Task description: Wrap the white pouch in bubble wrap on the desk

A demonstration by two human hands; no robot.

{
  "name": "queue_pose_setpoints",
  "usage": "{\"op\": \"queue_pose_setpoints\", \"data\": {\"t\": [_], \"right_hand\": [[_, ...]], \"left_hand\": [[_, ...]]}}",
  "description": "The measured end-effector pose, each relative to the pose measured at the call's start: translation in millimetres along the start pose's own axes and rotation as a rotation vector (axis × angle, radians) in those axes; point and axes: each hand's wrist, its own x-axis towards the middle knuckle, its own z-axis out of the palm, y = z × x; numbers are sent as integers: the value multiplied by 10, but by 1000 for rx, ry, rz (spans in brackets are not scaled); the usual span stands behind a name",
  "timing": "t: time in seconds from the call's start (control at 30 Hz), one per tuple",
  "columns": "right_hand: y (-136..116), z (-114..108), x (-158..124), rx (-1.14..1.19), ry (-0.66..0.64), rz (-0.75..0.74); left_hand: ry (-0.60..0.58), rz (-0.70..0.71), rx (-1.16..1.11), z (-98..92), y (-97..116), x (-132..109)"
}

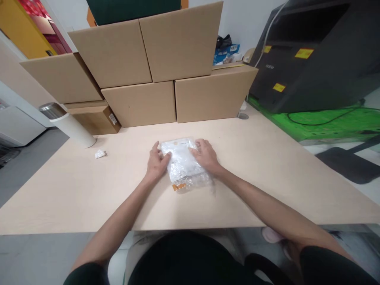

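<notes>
A flat white packet in clear, crinkled plastic wrap [182, 160] lies on the table between my hands, with an orange patch on the near left corner of its wrap. At its left edge, my left hand [157, 162] holds on with the thumb on top and the fingers along the side. My right hand [207, 156] grips the opposite edge, its thumb also resting on the top face. Beneath my palms the undersides of the fingers are partly hidden.
Cardboard boxes [139, 105] form a wall along the table's far edge. On the left stand a white bottle [75, 128] and a crumpled white scrap [100, 154]. A black printer [297, 71] sits on a green surface [335, 124] at the right.
</notes>
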Motion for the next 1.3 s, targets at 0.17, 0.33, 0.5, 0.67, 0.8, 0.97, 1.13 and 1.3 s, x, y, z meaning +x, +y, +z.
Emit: {"op": "queue_pose_setpoints", "data": {"t": [0.17, 0.33, 0.5, 0.67, 0.8, 0.97, 1.13, 1.3], "right_hand": [[99, -64, -48, -98, -120, -251], [148, -157, -120, -196, -235, -344], [164, -238, -87, -165, -460, -457], [122, -385, -30, -150, -652, -416], [147, -409, -13, -174, -736, -396], [255, -333, -51, -189, -715, -427], [276, -311, -107, -198, -688, -433], [263, -292, -125, -205, -691, -419]], "left_hand": [[-36, 251, 264, -29, -128, 75], [-121, 390, 387, -60, -151, 88], [-326, 423, 534, -223, -54, 141], [-658, 364, 678, -422, 24, 235], [-732, 375, 779, -442, 32, 259], [-672, 455, 827, -385, -17, 226], [-645, 477, 836, -360, -65, 195], [-647, 456, 859, -333, -87, 187]]}}
